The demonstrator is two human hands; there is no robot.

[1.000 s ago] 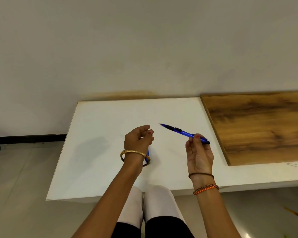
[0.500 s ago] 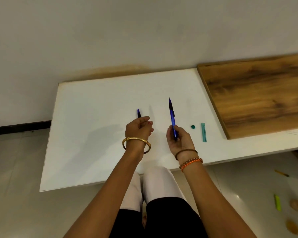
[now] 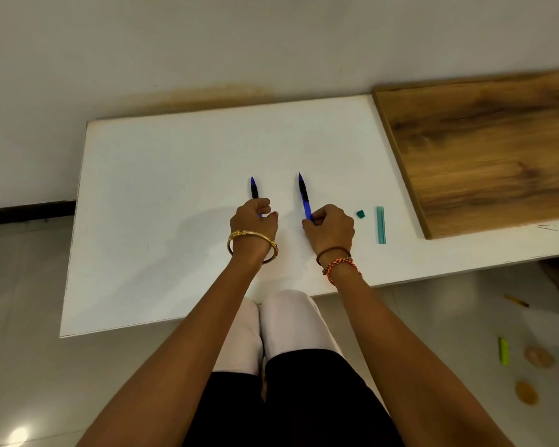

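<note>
So, your left hand [image 3: 254,217] is curled round one blue pen [image 3: 254,188], your right hand [image 3: 329,225] pinches a second blue pen [image 3: 304,196], hands apart, tips pointing away over the white board [image 3: 162,188]. Both pens grasped; the board looks unmarked, so any writing seems left.

Blue-and-black pens [image 3: 304,196], white table [image 3: 175,188], teal case [image 3: 380,224]
</note>
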